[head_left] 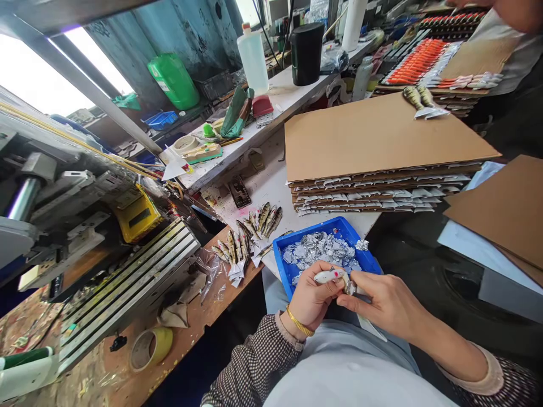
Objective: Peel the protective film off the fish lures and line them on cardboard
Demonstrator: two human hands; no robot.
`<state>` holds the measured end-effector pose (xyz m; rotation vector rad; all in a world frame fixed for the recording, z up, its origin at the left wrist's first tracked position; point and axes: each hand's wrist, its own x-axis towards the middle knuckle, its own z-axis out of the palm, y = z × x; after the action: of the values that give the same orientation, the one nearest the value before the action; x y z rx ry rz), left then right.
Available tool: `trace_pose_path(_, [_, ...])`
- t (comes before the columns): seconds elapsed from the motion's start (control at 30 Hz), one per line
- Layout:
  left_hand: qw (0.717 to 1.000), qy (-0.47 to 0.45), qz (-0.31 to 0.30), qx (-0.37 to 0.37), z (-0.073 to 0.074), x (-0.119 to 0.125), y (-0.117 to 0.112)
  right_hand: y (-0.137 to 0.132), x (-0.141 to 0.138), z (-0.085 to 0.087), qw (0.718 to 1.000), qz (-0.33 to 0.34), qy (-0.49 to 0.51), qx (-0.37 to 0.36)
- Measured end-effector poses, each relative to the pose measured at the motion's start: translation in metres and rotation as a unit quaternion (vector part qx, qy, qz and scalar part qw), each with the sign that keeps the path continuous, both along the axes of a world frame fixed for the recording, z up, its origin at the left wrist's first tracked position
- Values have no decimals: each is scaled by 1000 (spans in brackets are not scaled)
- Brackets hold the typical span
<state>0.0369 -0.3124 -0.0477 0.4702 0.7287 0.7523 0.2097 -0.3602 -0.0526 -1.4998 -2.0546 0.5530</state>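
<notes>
A small fish-shaped lure with a white belly and a red spot is gripped between the thumb and fingers of my left hand. My right hand has its fingers pinched at the lure's other end, where a pale piece shows; the exact contact is hidden. Both hands are over the near edge of a blue tray, which holds crumpled silver foil scraps. To the left lie two clusters of striped lures with white paper-like tabs at their ends.
A stack of cardboard sheets stands behind the tray, two lures on top. More cardboard lies right. At left are a slotted metal plate and a tape roll. A co-worker's arm shows near orange lures.
</notes>
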Motion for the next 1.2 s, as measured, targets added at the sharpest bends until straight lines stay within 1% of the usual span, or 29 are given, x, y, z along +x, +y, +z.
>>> trace_pose_path(0.13, [1000,-5,-5,-1,-3,1,1,2,3,-5,1000,6,3,28])
trace_pose_path(0.23, [1000,-7,-7,-5,-6,3,2,3,5,-8,1000,8,15,20])
trace_pose_path(0.3, [1000,-11,-3,-9,-7,4,4,3,6,-9,1000,-13,19,17])
trace_pose_path(0.37, [1000,-15,10,-16,-9,6,7,3,7,-9,998,-48,25,27])
trace_pose_path(0.47, [999,-7,23,-24,-11,9,12,5,8,-5,992,-93,66,56])
trace_pose_path(0.6, [999,21,37,-24,-9,16,19,11,5,1,980,-125,118,100])
trace_pose_path(0.73, [997,42,64,-17,-6,23,23,18,-3,2,980,-93,144,105])
trace_pose_path(0.83, [994,58,91,-16,-7,26,25,20,-4,-4,978,-74,146,127])
trace_pose_path(0.9, [993,64,101,-23,-9,28,25,20,-1,-8,974,-79,159,140])
trace_pose_path(0.97, [991,70,111,-30,-11,33,24,20,3,-12,968,-99,190,131])
trace_pose_path(1.03, [988,73,127,-38,-11,41,23,21,7,-14,959,-132,230,102])
trace_pose_path(1.13, [986,70,148,-36,-9,53,27,25,13,-19,938,-204,277,48])
trace_pose_path(1.2, [980,75,183,-20,-7,56,35,28,21,-26,914,-272,299,31])
